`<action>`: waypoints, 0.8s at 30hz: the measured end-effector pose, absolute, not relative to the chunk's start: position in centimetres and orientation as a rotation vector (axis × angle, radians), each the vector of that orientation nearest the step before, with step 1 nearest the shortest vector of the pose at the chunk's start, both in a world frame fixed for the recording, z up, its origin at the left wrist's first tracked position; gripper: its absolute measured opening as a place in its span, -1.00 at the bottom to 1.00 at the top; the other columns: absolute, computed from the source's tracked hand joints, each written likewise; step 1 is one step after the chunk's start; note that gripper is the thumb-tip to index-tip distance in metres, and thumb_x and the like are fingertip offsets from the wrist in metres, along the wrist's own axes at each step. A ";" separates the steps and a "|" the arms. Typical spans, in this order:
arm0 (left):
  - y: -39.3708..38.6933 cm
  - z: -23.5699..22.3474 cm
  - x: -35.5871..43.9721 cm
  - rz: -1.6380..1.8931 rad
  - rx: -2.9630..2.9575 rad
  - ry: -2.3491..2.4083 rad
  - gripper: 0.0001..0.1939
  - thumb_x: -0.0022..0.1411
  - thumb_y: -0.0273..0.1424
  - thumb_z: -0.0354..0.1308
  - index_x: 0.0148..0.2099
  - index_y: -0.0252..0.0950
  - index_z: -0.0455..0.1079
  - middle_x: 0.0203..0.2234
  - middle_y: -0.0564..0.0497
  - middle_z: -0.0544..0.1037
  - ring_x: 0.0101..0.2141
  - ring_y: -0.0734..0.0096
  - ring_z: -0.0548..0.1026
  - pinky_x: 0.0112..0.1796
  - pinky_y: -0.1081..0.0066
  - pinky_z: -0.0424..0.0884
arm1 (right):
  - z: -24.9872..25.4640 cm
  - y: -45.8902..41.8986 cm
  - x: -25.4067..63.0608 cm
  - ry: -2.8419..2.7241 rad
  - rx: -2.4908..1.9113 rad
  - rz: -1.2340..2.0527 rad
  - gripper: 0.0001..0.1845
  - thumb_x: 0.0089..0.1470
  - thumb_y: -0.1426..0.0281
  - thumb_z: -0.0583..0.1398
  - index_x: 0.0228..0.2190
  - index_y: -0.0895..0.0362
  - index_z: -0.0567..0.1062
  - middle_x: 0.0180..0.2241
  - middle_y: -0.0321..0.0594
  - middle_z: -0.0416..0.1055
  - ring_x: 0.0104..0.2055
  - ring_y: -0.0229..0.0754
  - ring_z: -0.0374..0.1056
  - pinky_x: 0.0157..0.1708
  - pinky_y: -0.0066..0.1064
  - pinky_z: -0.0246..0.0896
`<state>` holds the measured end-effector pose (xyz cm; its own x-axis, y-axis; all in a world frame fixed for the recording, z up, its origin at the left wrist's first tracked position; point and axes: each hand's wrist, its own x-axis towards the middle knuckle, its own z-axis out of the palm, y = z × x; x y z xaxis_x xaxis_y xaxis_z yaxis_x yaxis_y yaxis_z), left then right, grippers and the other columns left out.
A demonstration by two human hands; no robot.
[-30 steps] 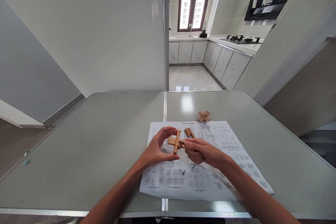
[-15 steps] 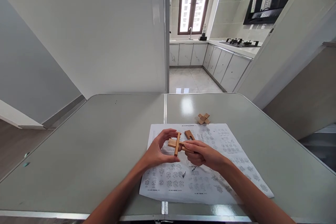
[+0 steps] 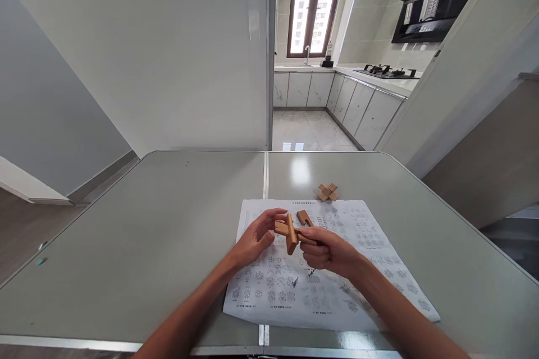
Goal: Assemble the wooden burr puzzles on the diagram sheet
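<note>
Several wooden puzzle pieces (image 3: 291, 235) are joined crosswise above the printed sheet, one bar standing across the others. My right hand (image 3: 330, 249) is closed around their right end. Just left of them is my left hand (image 3: 256, 238), its thumb and fingers apart; the fingertips come close to the crossing bar, and whether they touch it I cannot tell. Behind the hands, a loose notched wooden piece (image 3: 304, 217) lies on the printed sheet (image 3: 328, 303), partly covered by my right hand.
A finished-looking wooden cross-shaped puzzle (image 3: 327, 192) sits at the sheet's far edge. All of this rests on a grey-green table (image 3: 168, 247) with a metal seam (image 3: 265, 176) down its middle. Beyond the table is a kitchen with a gas hob (image 3: 389, 72).
My left thumb has drawn back to the left from the crossing bar. The joined pieces have turned in my right hand, so the bar shows its broader side.
</note>
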<state>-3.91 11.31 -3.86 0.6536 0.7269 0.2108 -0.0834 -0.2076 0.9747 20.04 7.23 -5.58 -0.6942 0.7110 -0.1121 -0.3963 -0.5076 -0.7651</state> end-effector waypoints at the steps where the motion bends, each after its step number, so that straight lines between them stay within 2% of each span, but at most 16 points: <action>1: 11.2 -3.6 -3.8 0.806 1.649 0.549 -0.24 0.28 0.26 0.07 0.27 -0.17 0.35 0.13 -0.22 0.50 0.13 -0.06 0.45 0.14 0.07 0.32 | -5.7 7.2 19.9 -0.952 -0.534 2.219 -0.53 0.29 0.11 0.26 -0.49 0.07 0.23 -0.71 -0.60 -0.14 -0.67 -0.41 -0.36 -0.67 -0.52 -0.33; 4: 10.9 -3.2 -3.4 0.804 1.736 0.576 -0.28 0.31 0.26 0.01 0.19 -0.19 0.42 0.07 -0.19 0.52 0.05 0.02 0.46 0.13 0.11 0.31 | -6.3 7.3 19.2 -0.870 -0.478 2.269 -0.47 0.25 0.11 0.28 -0.55 0.06 0.14 -0.74 -0.61 -0.16 -0.70 -0.42 -0.38 -0.70 -0.53 -0.32; 6: 10.6 -3.2 -3.0 0.842 1.763 0.608 -0.29 0.34 0.26 -0.04 0.10 -0.23 0.46 -0.02 -0.17 0.54 -0.01 0.07 0.46 0.09 0.15 0.31 | -6.7 7.3 18.6 -0.811 -0.433 2.307 -0.50 0.21 0.12 0.28 -0.54 0.05 0.16 -0.77 -0.62 -0.16 -0.72 -0.42 -0.39 -0.73 -0.53 -0.33; 9: 10.2 -3.6 -2.3 0.911 1.702 0.685 -0.35 0.40 0.21 -0.11 -0.11 -0.28 0.44 -0.24 -0.09 0.52 -0.21 0.21 0.44 -0.07 0.24 0.35 | -7.3 7.4 17.9 -0.767 -0.349 2.375 -0.60 0.19 0.11 0.26 -0.48 0.06 0.26 -0.80 -0.64 -0.13 -0.74 -0.40 -0.38 -0.75 -0.53 -0.34; 12: 9.9 -4.2 -1.8 0.942 1.581 0.735 -0.39 0.46 0.14 -0.16 -0.22 -0.28 0.39 -0.45 0.03 0.40 -0.38 0.34 0.33 -0.22 0.31 0.30 | -7.4 7.3 17.5 -0.764 -0.337 2.424 -0.67 0.25 0.10 0.22 -0.36 0.10 0.38 -0.79 -0.63 -0.08 -0.73 -0.39 -0.36 -0.74 -0.53 -0.31; 17: 10.2 -5.1 -1.3 0.980 1.238 0.751 -0.47 0.48 0.08 -0.15 -0.25 -0.25 0.33 -0.55 0.09 0.38 -0.50 0.42 0.28 -0.36 0.36 0.24 | -6.1 6.7 17.2 -0.925 -0.551 2.359 -0.51 0.32 -0.09 0.12 -0.25 0.11 0.44 -0.74 -0.59 -0.02 -0.72 -0.39 -0.25 -0.70 -0.50 -0.25; 20: 10.9 -5.7 -1.4 1.066 1.054 0.836 -0.46 0.39 0.13 0.01 -0.35 -0.24 0.27 -0.57 0.13 0.32 -0.53 0.47 0.24 -0.42 0.40 0.19 | -4.9 6.7 18.0 -1.168 -0.854 2.083 -0.48 0.31 -0.12 0.11 -0.22 0.10 0.44 -0.67 -0.53 0.11 -0.68 -0.37 -0.06 -0.62 -0.48 -0.05; 23: 11.5 -6.3 -1.6 1.103 0.921 0.893 -0.43 0.29 0.17 0.14 -0.40 -0.25 0.26 -0.56 0.15 0.30 -0.53 0.50 0.22 -0.43 0.42 0.17 | -4.5 7.3 19.8 -1.436 -1.186 1.477 -0.48 0.29 -0.11 0.13 -0.10 0.08 0.43 -0.57 -0.43 0.28 -0.58 -0.28 0.19 -0.50 -0.39 0.19; 24: 11.7 -6.4 -1.7 1.093 0.900 0.896 -0.43 0.28 0.17 0.16 -0.40 -0.26 0.28 -0.56 0.14 0.30 -0.54 0.51 0.22 -0.43 0.42 0.16 | -4.7 7.5 20.5 -1.519 -1.296 1.260 -0.47 0.28 -0.12 0.13 -0.07 0.08 0.44 -0.50 -0.34 0.36 -0.50 -0.20 0.29 -0.45 -0.33 0.27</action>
<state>-1.71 11.68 -6.36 0.2141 0.9660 -0.1450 -0.3315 0.2115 0.9195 20.50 7.53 -4.66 -0.1952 0.9796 -0.0488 0.2285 -0.0030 -0.9735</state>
